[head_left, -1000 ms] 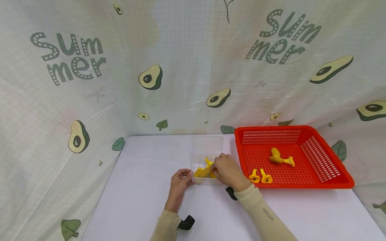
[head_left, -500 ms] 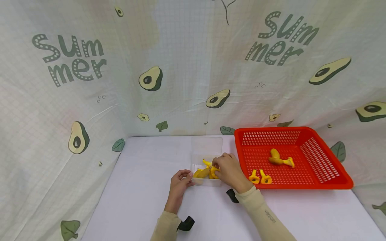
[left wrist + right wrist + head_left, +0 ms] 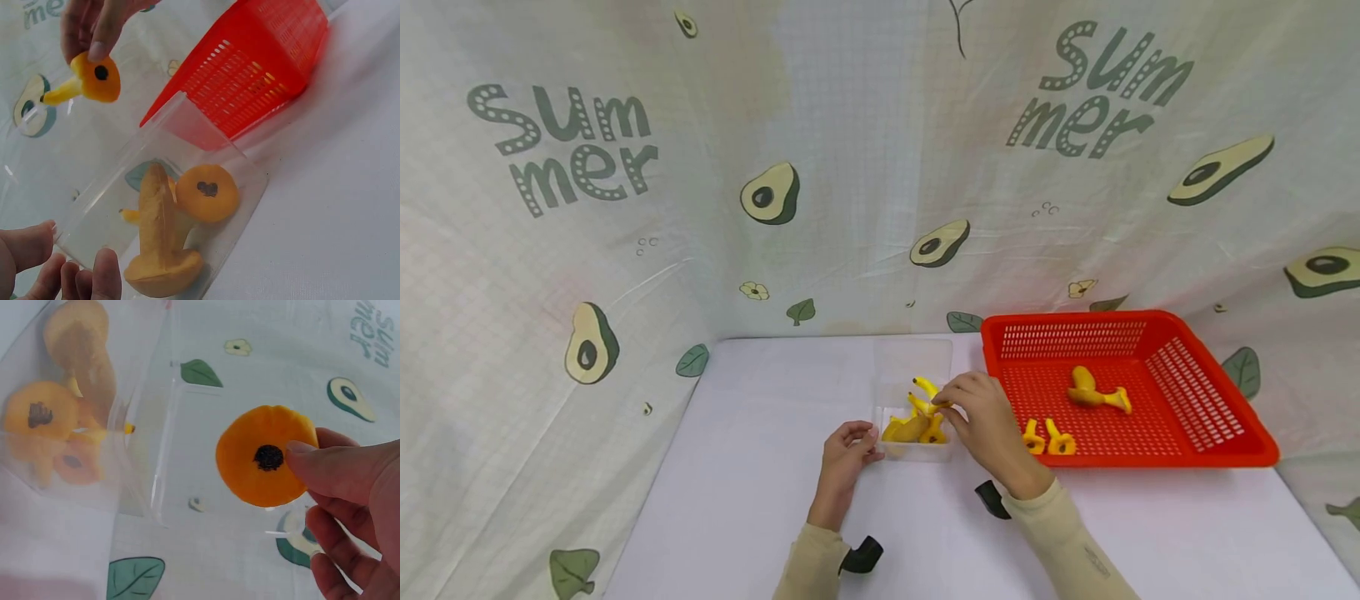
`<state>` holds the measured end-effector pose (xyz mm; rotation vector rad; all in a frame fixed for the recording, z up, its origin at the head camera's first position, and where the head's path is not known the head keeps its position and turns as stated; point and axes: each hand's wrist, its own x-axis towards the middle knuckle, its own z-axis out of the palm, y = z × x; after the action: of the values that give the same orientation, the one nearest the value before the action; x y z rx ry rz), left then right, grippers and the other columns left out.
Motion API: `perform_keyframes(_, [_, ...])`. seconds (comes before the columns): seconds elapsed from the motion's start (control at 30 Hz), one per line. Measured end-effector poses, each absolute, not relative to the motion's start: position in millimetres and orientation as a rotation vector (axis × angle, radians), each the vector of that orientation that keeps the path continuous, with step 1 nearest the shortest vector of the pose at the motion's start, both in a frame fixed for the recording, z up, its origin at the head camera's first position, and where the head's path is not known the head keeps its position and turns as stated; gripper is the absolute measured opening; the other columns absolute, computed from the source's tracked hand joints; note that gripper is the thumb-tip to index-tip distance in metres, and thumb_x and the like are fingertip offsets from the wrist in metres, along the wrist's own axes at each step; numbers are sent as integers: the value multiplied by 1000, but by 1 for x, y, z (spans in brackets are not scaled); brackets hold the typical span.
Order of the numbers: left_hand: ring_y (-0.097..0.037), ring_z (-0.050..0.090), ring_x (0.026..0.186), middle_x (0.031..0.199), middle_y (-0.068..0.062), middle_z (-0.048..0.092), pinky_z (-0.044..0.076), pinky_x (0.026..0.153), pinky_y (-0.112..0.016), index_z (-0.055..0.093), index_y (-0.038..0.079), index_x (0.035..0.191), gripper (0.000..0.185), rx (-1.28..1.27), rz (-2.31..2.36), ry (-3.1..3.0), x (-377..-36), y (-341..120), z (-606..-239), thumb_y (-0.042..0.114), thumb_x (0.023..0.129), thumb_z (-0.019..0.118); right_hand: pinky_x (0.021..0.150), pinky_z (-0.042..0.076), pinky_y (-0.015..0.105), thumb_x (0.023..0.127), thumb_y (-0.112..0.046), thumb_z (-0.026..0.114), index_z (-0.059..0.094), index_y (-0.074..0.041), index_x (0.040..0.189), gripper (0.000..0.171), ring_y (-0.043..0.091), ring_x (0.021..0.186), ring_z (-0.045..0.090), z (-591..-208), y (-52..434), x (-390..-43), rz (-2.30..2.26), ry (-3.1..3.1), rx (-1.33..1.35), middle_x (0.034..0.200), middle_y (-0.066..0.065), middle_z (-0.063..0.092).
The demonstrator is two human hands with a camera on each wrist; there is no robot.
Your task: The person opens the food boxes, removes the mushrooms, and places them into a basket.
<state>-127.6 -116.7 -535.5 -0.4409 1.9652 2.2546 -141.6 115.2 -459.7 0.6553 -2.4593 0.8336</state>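
Observation:
My right hand (image 3: 988, 417) pinches a yellow toy mushroom (image 3: 262, 456) by its cap between thumb and fingers, above the clear plastic box (image 3: 913, 452). In the left wrist view its stem (image 3: 60, 92) points left and the orange cap has a dark centre. The box holds several toy mushrooms. Among them are a tan one (image 3: 157, 219) with a thick stem and an orange one (image 3: 207, 194) with a dark spot. My left hand (image 3: 846, 454) holds the box at its left end, thumb and fingertips at the wall.
A red perforated basket (image 3: 1150, 460) stands right of the box. Inside lie two small yellow mushrooms (image 3: 1062, 442) near its front-left corner and tan mushrooms (image 3: 1086, 396) farther back. The box's clear lid (image 3: 913, 358) lies behind it on the white table (image 3: 775, 400).
My right hand has lifted a yellow mushroom up out of the box and moved slightly right. My left hand stays at the box's left side.

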Motion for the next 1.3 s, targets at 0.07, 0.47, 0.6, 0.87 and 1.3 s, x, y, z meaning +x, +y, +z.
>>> perform_keyframes(0.07, [-16, 58, 79, 100, -8, 61, 66, 76, -29, 62, -9, 120, 22, -442, 2259, 1965, -128, -117, -535, 3, 102, 68, 85, 54, 42, 73, 3, 94, 81, -12, 91, 26, 23, 98, 62, -457, 119, -138, 826, -2421, 670, 94, -2, 73])
perform_keyframes(0.47, [-16, 59, 80, 100, -8, 60, 66, 75, -26, 61, -11, 121, 25, -462, 2257, 1958, -129, -117, -535, 3, 102, 68, 85, 49, 42, 71, 2, 94, 81, -11, 89, 26, 26, 98, 61, -457, 151, -128, 748, -2318, 724, 92, 1, 71])
perform_keyframes(0.6, [-15, 58, 81, 100, -8, 60, 65, 75, -26, 61, -10, 121, 24, -462, 2254, 1960, -130, -117, -534, 3, 103, 67, 87, 48, 44, 67, 4, 95, 81, -9, 89, 29, 28, 99, 61, -460, 161, -128, 717, -2291, 725, 94, 3, 72])
perform_keyframes(0.87, [-15, 58, 81, 102, -8, 61, 66, 77, -27, 61, -9, 122, 25, -450, 2250, 1955, -130, -117, -534, 5, 102, 69, 86, 44, 45, 64, 8, 96, 81, -7, 89, 33, 31, 98, 60, -463, 186, -123, 678, -2322, 664, 94, 6, 72])
perform_keyframes(1.3, [-15, 58, 81, 104, -8, 61, 66, 77, -27, 61, -11, 125, 28, -439, 2259, 1953, -130, -117, -535, 5, 103, 68, 83, 45, 52, 62, 10, 95, 79, -1, 88, 32, 37, 94, 59, -469, 231, -121, 612, -2325, 545, 93, 12, 72])
